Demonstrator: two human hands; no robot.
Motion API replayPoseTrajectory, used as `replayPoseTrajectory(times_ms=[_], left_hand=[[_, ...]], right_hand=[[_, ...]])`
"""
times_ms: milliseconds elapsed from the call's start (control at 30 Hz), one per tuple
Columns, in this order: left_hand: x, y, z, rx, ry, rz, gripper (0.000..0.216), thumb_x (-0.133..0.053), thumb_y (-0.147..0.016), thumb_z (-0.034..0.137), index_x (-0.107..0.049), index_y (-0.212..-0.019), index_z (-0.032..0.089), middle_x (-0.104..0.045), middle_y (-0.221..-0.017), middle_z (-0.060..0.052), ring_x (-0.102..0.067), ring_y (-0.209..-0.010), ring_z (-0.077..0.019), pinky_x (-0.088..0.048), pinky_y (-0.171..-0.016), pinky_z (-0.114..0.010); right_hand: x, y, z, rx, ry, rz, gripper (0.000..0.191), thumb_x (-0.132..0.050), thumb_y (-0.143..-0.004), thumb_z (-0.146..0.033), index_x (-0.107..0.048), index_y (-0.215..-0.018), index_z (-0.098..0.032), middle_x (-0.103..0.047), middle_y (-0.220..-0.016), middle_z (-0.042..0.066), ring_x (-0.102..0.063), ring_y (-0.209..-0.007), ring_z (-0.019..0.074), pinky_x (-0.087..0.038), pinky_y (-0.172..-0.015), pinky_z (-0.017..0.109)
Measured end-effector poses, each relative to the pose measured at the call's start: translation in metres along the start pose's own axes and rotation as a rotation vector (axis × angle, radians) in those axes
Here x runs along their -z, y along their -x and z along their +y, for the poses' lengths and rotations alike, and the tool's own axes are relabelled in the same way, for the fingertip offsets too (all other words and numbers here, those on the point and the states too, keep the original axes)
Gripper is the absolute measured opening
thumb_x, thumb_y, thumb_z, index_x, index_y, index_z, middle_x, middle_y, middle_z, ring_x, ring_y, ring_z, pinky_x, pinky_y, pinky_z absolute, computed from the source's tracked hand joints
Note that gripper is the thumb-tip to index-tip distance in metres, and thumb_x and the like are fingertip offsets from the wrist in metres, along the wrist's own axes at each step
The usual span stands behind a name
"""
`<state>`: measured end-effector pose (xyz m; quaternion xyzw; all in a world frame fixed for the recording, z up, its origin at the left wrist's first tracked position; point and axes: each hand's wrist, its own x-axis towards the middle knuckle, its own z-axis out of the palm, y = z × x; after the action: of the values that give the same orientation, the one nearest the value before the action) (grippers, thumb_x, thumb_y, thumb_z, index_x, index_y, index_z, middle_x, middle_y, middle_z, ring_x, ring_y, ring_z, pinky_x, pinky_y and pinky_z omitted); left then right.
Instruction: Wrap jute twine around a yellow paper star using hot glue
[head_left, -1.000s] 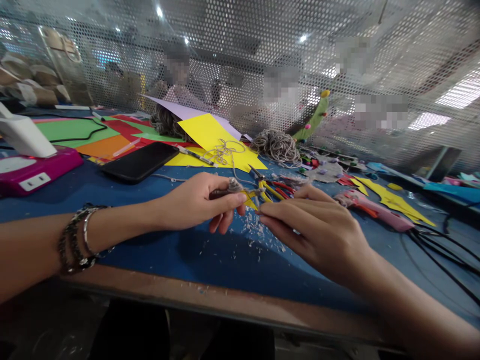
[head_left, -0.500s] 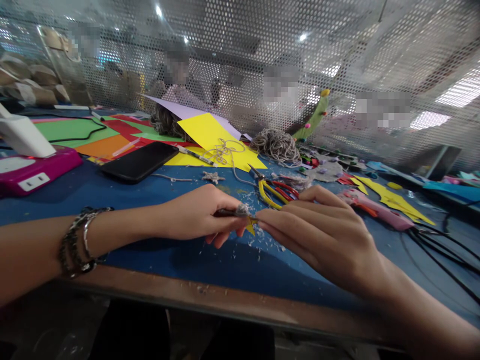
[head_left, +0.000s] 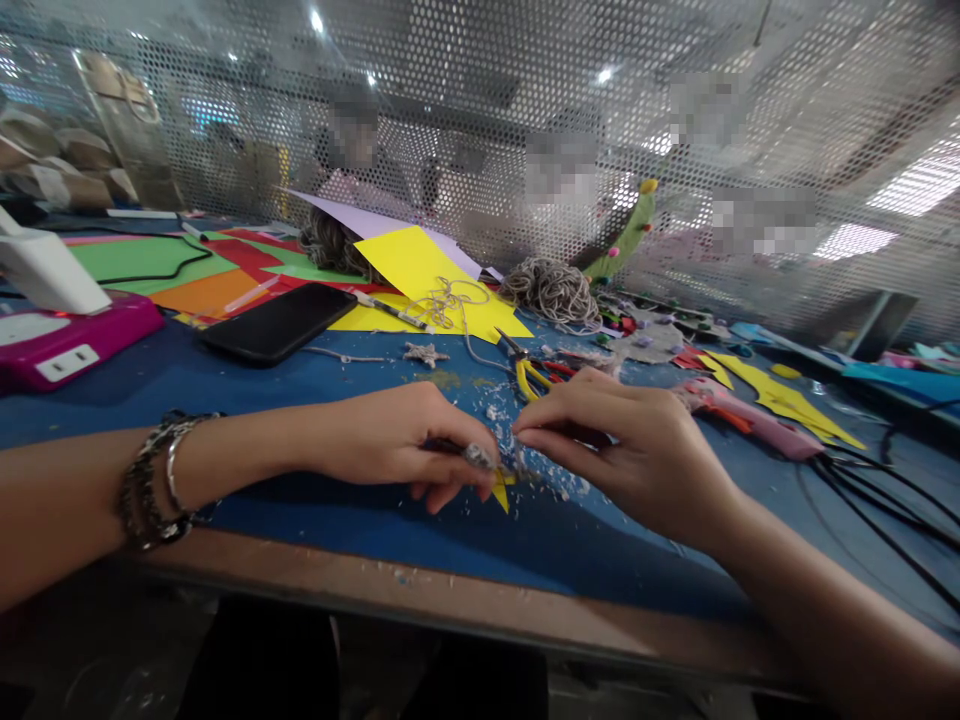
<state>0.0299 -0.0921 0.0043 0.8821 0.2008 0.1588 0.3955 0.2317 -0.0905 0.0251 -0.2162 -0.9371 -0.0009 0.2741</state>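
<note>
My left hand [head_left: 401, 445] is closed on a thin dark stick wrapped with grey twine [head_left: 477, 457], and a small yellow paper piece [head_left: 501, 489] hangs at its tip. My right hand [head_left: 637, 450] pinches at that same tip, fingers pressed together just above the blue table mat [head_left: 315, 500]. Both hands sit low over the mat among white and grey scraps [head_left: 555, 488]. A bracelet circles my left wrist [head_left: 161, 475].
Yellow-handled pliers [head_left: 529, 372] lie just behind my hands. A black phone [head_left: 281, 322], coloured paper sheets [head_left: 420, 270], twine bundles [head_left: 551, 290], a pink glue gun [head_left: 750, 420] with black cables [head_left: 885, 500] and a pink device [head_left: 67, 335] surround them. Perforated metal mesh [head_left: 480, 130] backs the table, people behind it.
Both hands have dropped toward the mat and come nearer to me. My right hand's fingers have curled from stretched out into a pinch at the stick's tip.
</note>
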Motion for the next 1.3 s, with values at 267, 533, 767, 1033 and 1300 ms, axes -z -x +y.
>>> replayPoseTrajectory(times_ms=[267,533,767,1033,1300], left_hand=[[0.0004,0.0017,0.0047,0.053,0.245,0.055,0.018,-0.042,-0.085,0.020,-0.056,-0.076,0.014,-0.053,-0.054,0.003,-0.048,-0.045,-0.0042,-0.042,-0.047,-0.010],[-0.0014,0.0009,0.0071,-0.018,0.363,0.230,0.018,-0.040,-0.085,0.017,-0.054,-0.076,0.014,-0.053,-0.059,0.003,-0.048,-0.044,-0.0038,-0.040,-0.042,-0.011],[-0.0020,-0.0025,0.0031,-0.128,0.301,0.402,0.014,-0.043,-0.083,0.018,-0.054,-0.076,0.014,-0.053,-0.081,0.001,-0.051,-0.048,-0.0019,-0.045,-0.049,-0.014],[-0.0008,-0.0051,0.0052,0.121,0.185,0.594,0.022,-0.043,-0.084,0.021,-0.051,-0.065,0.013,-0.050,-0.053,0.007,-0.047,-0.039,-0.0010,-0.038,-0.040,-0.010],[0.0010,-0.0043,0.0019,0.215,0.065,0.461,0.023,-0.042,-0.085,0.026,-0.051,-0.068,0.013,-0.047,-0.047,0.007,-0.045,-0.039,-0.0029,-0.037,-0.043,-0.013]], right_hand=[[0.0030,-0.0002,-0.0005,-0.134,-0.144,-0.025,0.013,-0.050,-0.080,-0.022,-0.059,-0.073,-0.016,-0.059,-0.060,-0.003,-0.047,-0.048,0.0036,-0.036,-0.045,0.013],[-0.0021,0.0003,-0.0009,-0.087,-0.239,-0.041,0.009,-0.052,-0.078,-0.014,-0.059,-0.075,-0.016,-0.059,-0.062,-0.004,-0.047,-0.051,0.0027,-0.036,-0.048,0.011],[-0.0035,-0.0009,-0.0004,-0.069,-0.199,-0.052,0.010,-0.049,-0.080,-0.011,-0.058,-0.076,-0.015,-0.059,-0.065,-0.003,-0.051,-0.057,0.0027,-0.039,-0.055,0.011],[-0.0042,0.0032,-0.0001,0.058,0.197,0.002,0.011,-0.046,-0.083,-0.018,-0.054,-0.089,-0.015,-0.060,-0.069,0.000,-0.052,-0.060,0.0084,-0.040,-0.059,0.021],[-0.0022,0.0060,-0.0034,0.180,0.358,0.017,0.009,-0.045,-0.084,-0.015,-0.054,-0.085,-0.016,-0.062,-0.069,0.000,-0.054,-0.060,0.0100,-0.039,-0.061,0.024]])
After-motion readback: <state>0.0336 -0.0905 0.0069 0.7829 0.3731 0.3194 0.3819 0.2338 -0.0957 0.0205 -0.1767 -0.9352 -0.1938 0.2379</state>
